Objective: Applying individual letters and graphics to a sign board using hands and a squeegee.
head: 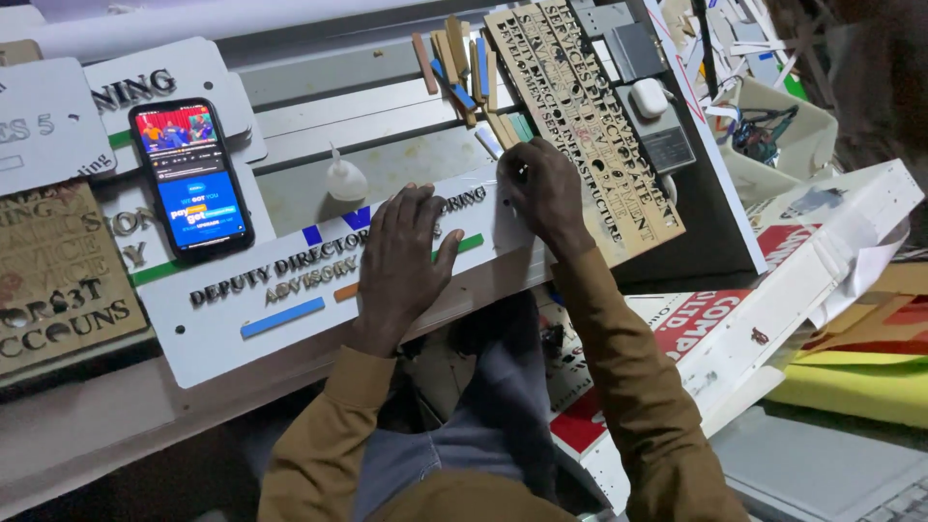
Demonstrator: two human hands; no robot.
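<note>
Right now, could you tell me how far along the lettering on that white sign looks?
Done: the white sign already carries two rows of dark raised letters plus blue, orange and green strips. In hand: the left hand lies flat on the sign's middle, while the right hand works at its right end, fingers pinched on something too small to tell. Left: the right end looks bare, and the cut-out letter sheet and glue bottle sit close by.

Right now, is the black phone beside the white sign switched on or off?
On. The phone lies flat, face up, on the bench left of the left hand, and its screen glows with a colourful picture and a blue panel.
</note>
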